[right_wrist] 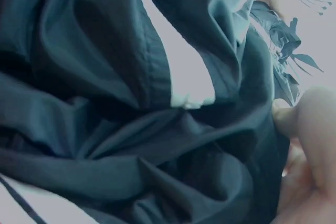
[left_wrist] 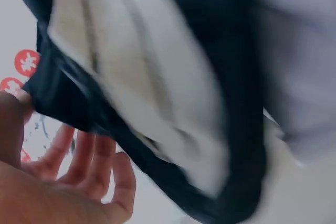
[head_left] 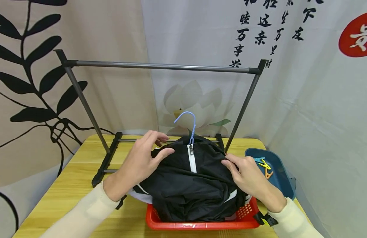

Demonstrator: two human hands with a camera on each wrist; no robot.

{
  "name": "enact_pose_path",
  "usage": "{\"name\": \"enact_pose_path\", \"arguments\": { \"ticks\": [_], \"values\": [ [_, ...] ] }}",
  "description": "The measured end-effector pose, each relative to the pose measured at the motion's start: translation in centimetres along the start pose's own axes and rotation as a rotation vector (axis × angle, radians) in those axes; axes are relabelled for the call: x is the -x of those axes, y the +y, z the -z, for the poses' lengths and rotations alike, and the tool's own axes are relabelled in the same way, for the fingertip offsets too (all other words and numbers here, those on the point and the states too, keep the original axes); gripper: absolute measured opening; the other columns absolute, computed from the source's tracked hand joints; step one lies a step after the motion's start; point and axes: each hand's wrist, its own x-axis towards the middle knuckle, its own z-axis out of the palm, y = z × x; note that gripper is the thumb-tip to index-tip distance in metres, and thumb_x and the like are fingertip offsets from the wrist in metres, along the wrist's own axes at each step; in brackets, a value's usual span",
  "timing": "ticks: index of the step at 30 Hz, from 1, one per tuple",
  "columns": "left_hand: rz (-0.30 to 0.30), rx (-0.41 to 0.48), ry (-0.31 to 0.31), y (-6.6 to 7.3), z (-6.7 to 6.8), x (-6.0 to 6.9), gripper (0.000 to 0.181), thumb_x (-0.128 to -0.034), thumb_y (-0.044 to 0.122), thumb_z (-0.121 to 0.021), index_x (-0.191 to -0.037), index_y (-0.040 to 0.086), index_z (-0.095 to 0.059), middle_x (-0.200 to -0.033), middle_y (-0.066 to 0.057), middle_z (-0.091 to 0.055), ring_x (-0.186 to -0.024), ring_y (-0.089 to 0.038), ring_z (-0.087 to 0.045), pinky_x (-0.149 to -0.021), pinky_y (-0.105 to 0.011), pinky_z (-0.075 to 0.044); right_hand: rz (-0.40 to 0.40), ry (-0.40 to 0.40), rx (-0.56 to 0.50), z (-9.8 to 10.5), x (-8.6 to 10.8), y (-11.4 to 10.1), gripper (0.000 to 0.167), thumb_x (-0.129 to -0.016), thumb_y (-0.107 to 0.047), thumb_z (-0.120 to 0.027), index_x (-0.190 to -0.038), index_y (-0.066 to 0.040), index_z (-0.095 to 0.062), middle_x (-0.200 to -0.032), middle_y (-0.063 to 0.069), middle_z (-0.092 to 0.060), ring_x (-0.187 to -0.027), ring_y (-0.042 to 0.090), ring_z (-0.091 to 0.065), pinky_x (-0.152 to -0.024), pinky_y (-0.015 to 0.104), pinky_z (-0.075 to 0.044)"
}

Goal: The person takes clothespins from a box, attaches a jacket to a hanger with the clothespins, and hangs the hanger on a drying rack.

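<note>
A black jacket (head_left: 189,188) with white trim and a white front zipper (head_left: 191,158) is gathered above a red basket (head_left: 201,226). From its collar rises the hook of a blue hanger (head_left: 194,124). My left hand (head_left: 143,158) is at the jacket's left shoulder, thumb and fingers spread apart; in the left wrist view its fingers (left_wrist: 86,166) are extended beside the dark cloth. At the opposite shoulder, my right hand (head_left: 246,172) pinches the fabric between thumb and fingers. The right wrist view is filled mostly by jacket folds (right_wrist: 173,145), which hide the fingertips.
Behind the jacket a grey metal rack stands on the wooden table (head_left: 73,198), its top bar (head_left: 162,66) running across. To the right is a blue bin (head_left: 286,180) with several coloured clothespins (head_left: 265,164). A printed curtain (head_left: 112,43) hangs at the back.
</note>
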Motion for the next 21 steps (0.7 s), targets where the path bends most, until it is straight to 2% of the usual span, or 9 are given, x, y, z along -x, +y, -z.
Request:
{"name": "enact_pose_path", "arguments": {
  "ticks": [3, 7, 9, 12, 15, 18, 21],
  "values": [
    [0.049, -0.035, -0.066, -1.0, 0.4, 0.9, 0.037, -0.1065, 0.034, -0.089, -0.134, 0.015, -0.075, -0.116, 0.001, -0.079, -0.100, -0.017, -0.074, -0.087, -0.039, -0.061, 0.012, 0.019, 0.006, 0.1, 0.0, 0.1, 0.031, -0.107, 0.004, -0.077, -0.090, -0.020, -0.068, -0.063, -0.015, -0.035, -0.056, -0.009, -0.034, -0.055, 0.014, -0.030],
    [0.054, -0.079, -0.093, -2.1, 0.8, 2.0, 0.028, -0.1065, 0.033, -0.089, -0.128, 0.020, -0.079, -0.111, 0.005, -0.080, -0.096, -0.013, -0.073, -0.086, -0.039, -0.063, 0.025, 0.050, 0.012, 0.3, 0.0, 0.3, 0.034, -0.106, 0.005, -0.078, -0.087, -0.020, -0.064, -0.063, -0.014, -0.033, -0.057, -0.009, -0.033, -0.054, 0.014, -0.027],
    [0.034, -0.085, -0.089, -2.4, 1.0, 2.3, 0.020, -0.1067, 0.030, -0.089, -0.122, 0.020, -0.080, -0.108, 0.006, -0.079, -0.094, -0.011, -0.072, -0.085, -0.038, -0.063, 0.028, 0.061, 0.010, 0.4, 0.0, 0.4, 0.034, -0.105, 0.006, -0.078, -0.087, -0.019, -0.064, -0.064, -0.013, -0.033, -0.057, -0.009, -0.033, -0.054, 0.014, -0.027],
    [-0.017, -0.084, -0.075, -2.7, 1.2, 2.3, 0.009, -0.1069, 0.022, -0.087, -0.108, 0.020, -0.078, -0.095, 0.007, -0.073, -0.082, -0.007, -0.064, -0.076, -0.031, -0.057, 0.029, 0.075, 0.014, 0.5, -0.1, 0.6, 0.033, -0.105, 0.006, -0.079, -0.088, -0.019, -0.065, -0.065, -0.013, -0.034, -0.058, -0.008, -0.033, -0.055, 0.014, -0.028],
    [-0.075, -0.085, -0.062, -2.8, 1.4, 2.1, 0.025, -0.1061, 0.016, -0.086, -0.093, 0.020, -0.066, -0.079, 0.008, -0.054, -0.071, -0.003, -0.048, -0.067, -0.024, -0.045, 0.034, 0.085, 0.027, 0.7, -0.3, 0.7, 0.029, -0.104, 0.005, -0.080, -0.091, -0.018, -0.068, -0.066, -0.013, -0.035, -0.059, -0.007, -0.033, -0.055, 0.014, -0.029],
    [-0.117, -0.104, -0.041, -2.8, 1.4, 1.9, 0.038, -0.1047, 0.013, -0.086, -0.087, 0.018, -0.053, -0.074, 0.007, -0.036, -0.066, -0.002, -0.037, -0.064, -0.021, -0.038, 0.036, 0.084, 0.030, 0.9, -0.5, 0.9, 0.026, -0.104, 0.003, -0.080, -0.094, -0.018, -0.070, -0.066, -0.013, -0.035, -0.059, -0.007, -0.032, -0.056, 0.015, -0.029],
    [-0.143, -0.145, 0.002, -2.7, 1.5, 1.8, 0.038, -0.1062, 0.017, -0.084, -0.087, 0.017, -0.051, -0.074, 0.007, -0.034, -0.065, -0.003, -0.038, -0.064, -0.022, -0.039, 0.024, 0.076, 0.020, 1.3, -0.7, 1.1, 0.023, -0.106, 0.000, -0.080, -0.097, -0.020, -0.072, -0.067, -0.013, -0.039, -0.061, -0.006, -0.037, -0.059, 0.017, -0.034]
  ]
}}
